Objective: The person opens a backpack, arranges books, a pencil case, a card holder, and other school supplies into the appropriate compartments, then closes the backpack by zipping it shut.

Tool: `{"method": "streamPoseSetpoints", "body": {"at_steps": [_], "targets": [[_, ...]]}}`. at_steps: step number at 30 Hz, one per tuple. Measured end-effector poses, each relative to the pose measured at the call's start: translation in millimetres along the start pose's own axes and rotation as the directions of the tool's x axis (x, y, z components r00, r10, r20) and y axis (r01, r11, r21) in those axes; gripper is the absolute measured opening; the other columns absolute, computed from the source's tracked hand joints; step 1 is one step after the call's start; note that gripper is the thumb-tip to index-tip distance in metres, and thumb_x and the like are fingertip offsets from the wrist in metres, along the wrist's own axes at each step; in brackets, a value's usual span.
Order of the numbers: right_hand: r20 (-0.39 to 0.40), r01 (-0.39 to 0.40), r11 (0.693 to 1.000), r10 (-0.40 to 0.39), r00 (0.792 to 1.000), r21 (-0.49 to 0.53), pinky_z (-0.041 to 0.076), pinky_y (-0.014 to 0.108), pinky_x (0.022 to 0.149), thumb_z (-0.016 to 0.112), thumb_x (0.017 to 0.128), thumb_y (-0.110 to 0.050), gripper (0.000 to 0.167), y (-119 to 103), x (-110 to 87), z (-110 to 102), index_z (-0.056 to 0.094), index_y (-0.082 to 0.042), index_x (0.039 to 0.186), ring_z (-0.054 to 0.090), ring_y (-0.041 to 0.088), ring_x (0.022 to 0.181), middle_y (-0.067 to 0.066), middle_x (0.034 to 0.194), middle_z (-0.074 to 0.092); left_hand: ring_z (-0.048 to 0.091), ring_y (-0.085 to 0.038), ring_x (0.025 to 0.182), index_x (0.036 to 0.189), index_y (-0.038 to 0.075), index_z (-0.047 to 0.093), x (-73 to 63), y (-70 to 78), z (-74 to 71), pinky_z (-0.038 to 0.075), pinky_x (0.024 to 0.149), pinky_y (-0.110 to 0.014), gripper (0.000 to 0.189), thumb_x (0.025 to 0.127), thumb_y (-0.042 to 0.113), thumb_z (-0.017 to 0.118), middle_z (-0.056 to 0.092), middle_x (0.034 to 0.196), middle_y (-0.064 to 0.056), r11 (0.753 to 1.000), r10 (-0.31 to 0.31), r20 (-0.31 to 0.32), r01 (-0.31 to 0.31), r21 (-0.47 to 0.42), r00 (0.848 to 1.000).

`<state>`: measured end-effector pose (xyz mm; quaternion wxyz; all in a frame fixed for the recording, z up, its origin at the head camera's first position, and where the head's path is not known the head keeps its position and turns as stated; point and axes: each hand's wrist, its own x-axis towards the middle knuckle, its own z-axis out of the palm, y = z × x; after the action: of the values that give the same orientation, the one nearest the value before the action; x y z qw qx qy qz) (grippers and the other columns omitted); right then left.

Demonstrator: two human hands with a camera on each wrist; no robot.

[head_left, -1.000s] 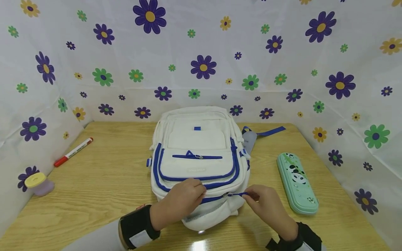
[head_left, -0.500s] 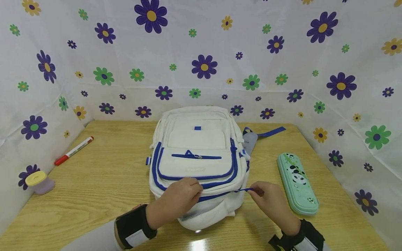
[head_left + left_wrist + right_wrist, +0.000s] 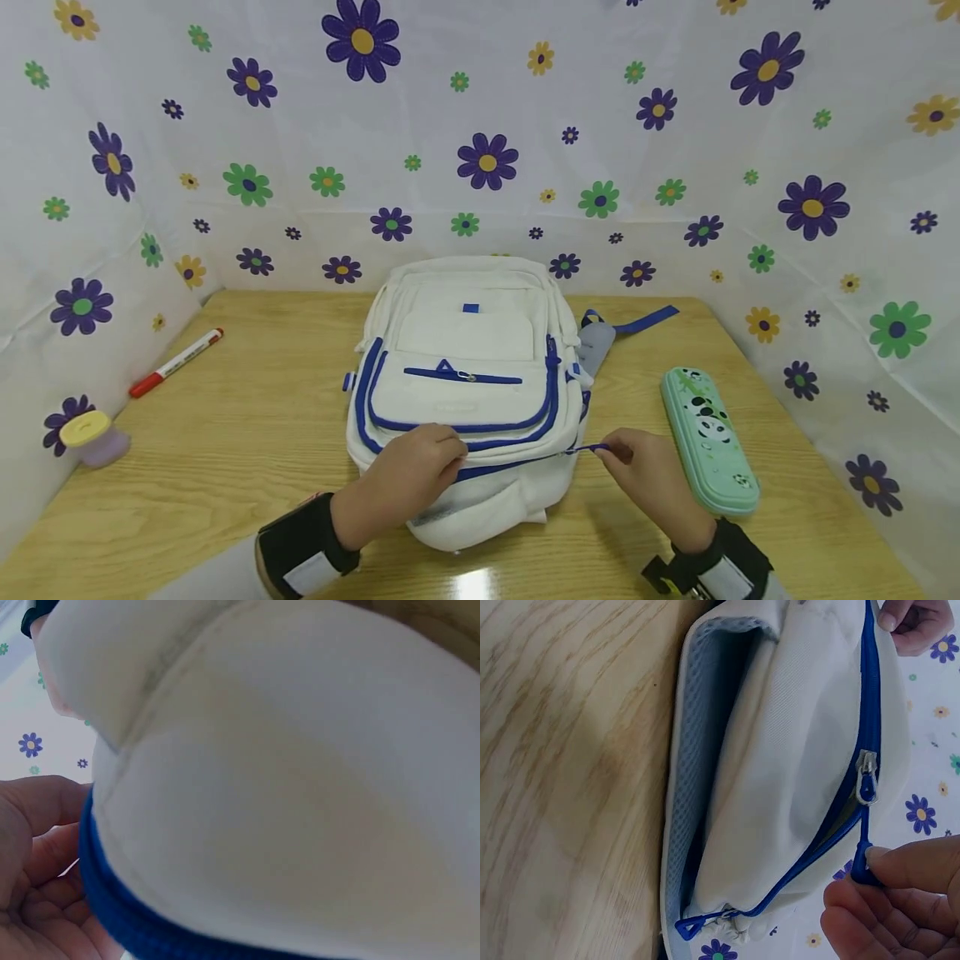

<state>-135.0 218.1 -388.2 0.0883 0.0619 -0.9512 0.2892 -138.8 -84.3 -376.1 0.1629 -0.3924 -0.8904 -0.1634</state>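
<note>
A white backpack (image 3: 450, 400) with blue zipper trim lies on the table, its bottom end toward me. My left hand (image 3: 408, 471) grips the bag's edge beside the bottom zipper, the thumb and fingers on its blue band (image 3: 112, 900) in the left wrist view. Between thumb and finger, my right hand (image 3: 652, 475) pinches a blue zipper pull (image 3: 862, 862), its cord taut from the metal slider (image 3: 866, 776). The zipper gapes between this slider and a second blue pull (image 3: 692, 926). Left fingertips (image 3: 915, 622) show at the right wrist view's top corner.
A mint panda pencil case (image 3: 712, 442) lies right of my right hand. At the left are a red-and-white marker (image 3: 176, 362) and a yellow-lidded purple tub (image 3: 96, 440). A grey-and-blue strap (image 3: 600, 342) sticks out behind the bag. Flowered cloth (image 3: 480, 100) surrounds the wooden table (image 3: 262, 400).
The right hand has drawn the zipper pull and its slider a little rightward and away from me. My left hand and the backpack's near end have shifted left.
</note>
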Motion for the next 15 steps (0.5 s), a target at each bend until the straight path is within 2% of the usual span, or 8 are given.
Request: {"method": "streamPoseSetpoints", "body": {"at_steps": [8, 15], "targets": [[-0.037, 0.042, 0.999, -0.042, 0.998, -0.005, 0.053, 0.025, 0.061, 0.079, 0.085, -0.002, 0.004, 5, 3.1, 3, 0.075, 0.001, 0.086, 0.066, 0.015, 0.069, 0.009, 0.078, 0.075, 0.068, -0.016, 0.083, 0.091, 0.006, 0.075, -9.5, -8.3, -2.7, 0.060, 0.076, -0.027, 0.005, 0.088, 0.003, 0.077, 0.071, 0.087, -0.002, 0.999, -0.032, -0.040, 0.033, 0.020, 0.999], [-0.024, 0.013, 1.000, -0.013, 1.000, -0.005, 0.052, 0.023, 0.059, 0.077, 0.087, -0.002, 0.003, 5, 7.0, 5, 0.076, 0.001, 0.088, 0.065, 0.013, 0.068, 0.009, 0.079, 0.076, 0.067, -0.016, 0.080, 0.090, 0.006, 0.076, -15.7, -16.1, -3.4, 0.059, 0.075, -0.028, 0.008, 0.085, 0.001, 0.079, 0.071, 0.085, -0.001, 0.996, -0.087, -0.061, 0.087, 0.002, 0.994]]}}
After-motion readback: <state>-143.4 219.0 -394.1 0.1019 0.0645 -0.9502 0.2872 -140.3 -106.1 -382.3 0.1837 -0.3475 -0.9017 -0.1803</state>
